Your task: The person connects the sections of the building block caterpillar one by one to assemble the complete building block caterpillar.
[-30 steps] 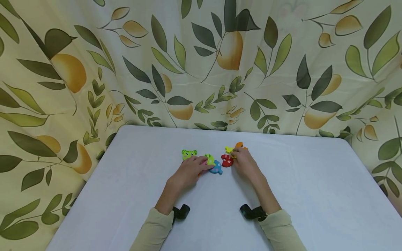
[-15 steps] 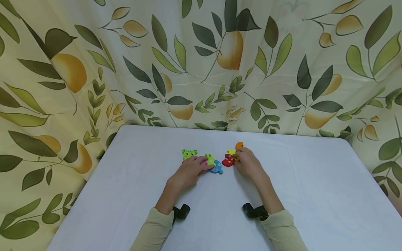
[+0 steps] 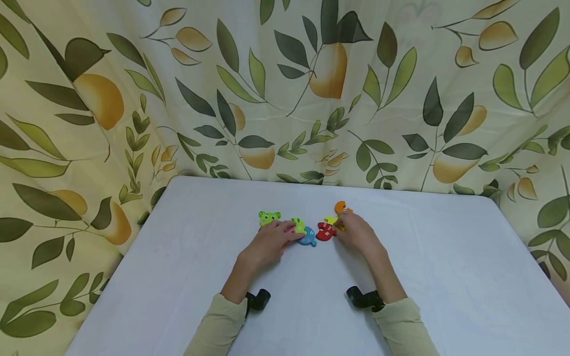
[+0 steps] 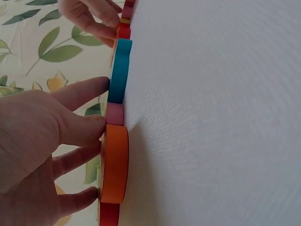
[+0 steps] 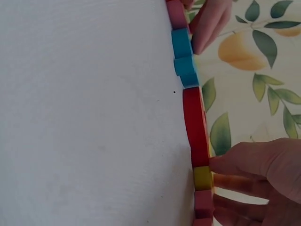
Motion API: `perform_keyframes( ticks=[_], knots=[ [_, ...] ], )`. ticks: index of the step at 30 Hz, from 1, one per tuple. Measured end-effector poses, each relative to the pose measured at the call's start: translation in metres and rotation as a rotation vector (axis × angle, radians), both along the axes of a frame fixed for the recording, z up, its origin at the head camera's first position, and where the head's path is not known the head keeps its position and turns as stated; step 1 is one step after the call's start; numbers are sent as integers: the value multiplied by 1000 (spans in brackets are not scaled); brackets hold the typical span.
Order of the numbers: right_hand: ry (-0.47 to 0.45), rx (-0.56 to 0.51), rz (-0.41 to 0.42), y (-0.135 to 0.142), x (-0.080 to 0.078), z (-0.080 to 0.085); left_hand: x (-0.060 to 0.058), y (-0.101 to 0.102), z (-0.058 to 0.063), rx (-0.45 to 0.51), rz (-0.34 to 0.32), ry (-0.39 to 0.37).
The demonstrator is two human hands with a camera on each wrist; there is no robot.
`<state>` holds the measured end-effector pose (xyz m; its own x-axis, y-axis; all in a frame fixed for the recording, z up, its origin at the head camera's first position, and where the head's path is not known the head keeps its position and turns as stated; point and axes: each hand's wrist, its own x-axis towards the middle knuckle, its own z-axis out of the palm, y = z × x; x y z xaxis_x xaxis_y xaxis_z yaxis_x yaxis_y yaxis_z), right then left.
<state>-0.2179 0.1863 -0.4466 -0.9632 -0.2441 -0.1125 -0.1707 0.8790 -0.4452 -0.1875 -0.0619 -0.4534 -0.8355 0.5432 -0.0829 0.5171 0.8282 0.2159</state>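
Flat, colourful puzzle pieces lie in a loose row on the white table. My left hand (image 3: 267, 242) rests over the left group, fingers spread. It touches an orange piece (image 4: 115, 165) and a blue piece (image 4: 121, 70), with a pink piece (image 4: 115, 114) between them. Beyond that hand sits a green animal-face piece (image 3: 269, 217); a green striped piece (image 3: 298, 225) shows beside its fingers. My right hand (image 3: 357, 233) touches the tops of a red piece (image 3: 324, 233) and a yellow piece (image 5: 203, 178) with thumb and fingertips. Its palm hides other pieces.
An orange piece (image 3: 340, 206) lies just beyond the right hand. Black wrist cameras (image 3: 259, 300) are strapped to both forearms. A curtain (image 3: 285, 99) printed with leaves and fruit hangs behind the table's far edge (image 3: 401, 191).
My right hand has shifted slightly right and toward me. The red piece has turned and slid right, and the yellow piece has moved right as well. My left hand has hardly moved.
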Motion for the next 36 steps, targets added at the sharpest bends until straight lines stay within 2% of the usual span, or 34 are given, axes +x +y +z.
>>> perform_keyframes(
  ticks=[14,21,25,30,33,36],
  knots=[
    [10,31,75,8,0,-1,-3,1,-2,-10,17,-22],
    [-22,26,101,12,-3,-1,-2,1,-1,-15,14,-21],
    [-2,-22,80,15,-2,2,-2,1,-2,-16,16,-28],
    [24,-142,56,11,-1,7,-3,1,-2,-16,17,-35],
    [-5,-180,93,3,1,9,-4,1,-2,-16,13,-27],
    [-39,-165,150,-7,4,7,-4,0,-1,-18,4,-19]
  ],
)
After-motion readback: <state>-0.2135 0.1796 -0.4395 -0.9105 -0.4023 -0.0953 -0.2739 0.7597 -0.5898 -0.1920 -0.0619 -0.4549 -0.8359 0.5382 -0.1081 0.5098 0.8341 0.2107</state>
